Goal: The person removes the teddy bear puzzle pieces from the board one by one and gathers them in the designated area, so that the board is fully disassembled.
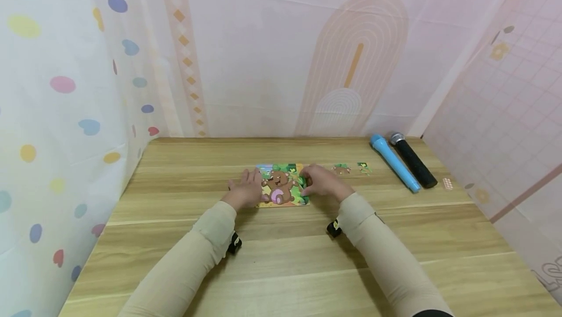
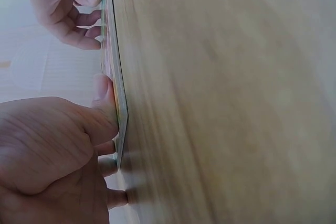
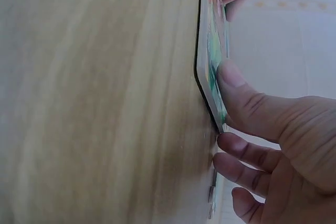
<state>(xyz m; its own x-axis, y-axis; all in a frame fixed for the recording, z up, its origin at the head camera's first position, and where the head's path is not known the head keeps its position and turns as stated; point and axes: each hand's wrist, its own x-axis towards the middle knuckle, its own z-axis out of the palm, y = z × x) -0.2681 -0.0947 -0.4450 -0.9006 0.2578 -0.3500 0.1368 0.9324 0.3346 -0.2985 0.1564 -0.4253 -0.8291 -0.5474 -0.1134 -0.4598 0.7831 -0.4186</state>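
- Puzzle (image 1: 281, 191), flat, rectangular, on wood-grained tabletop (image 1: 281, 263).
- Our left hand (image 1: 246, 191), fingers loosely extended, touches it.
- Our right hand (image 1: 324, 182), relaxed, gently curved, touches it too.

Only unreadable, partial outlined lettering (image 1: 550, 274) on the right-hand wall hanging (image 1: 522, 161)

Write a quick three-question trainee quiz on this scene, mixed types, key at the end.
1. True or false: in the head view, the blue microphone lies left of the black microphone.
2. Which hand is at the right edge of the bear puzzle?
3. In the head view, the loose puzzle pieces lie: (a) left of the bear puzzle, (b) right of it, (c) on top of it.

Key: 1. True. 2. The right hand. 3. b.
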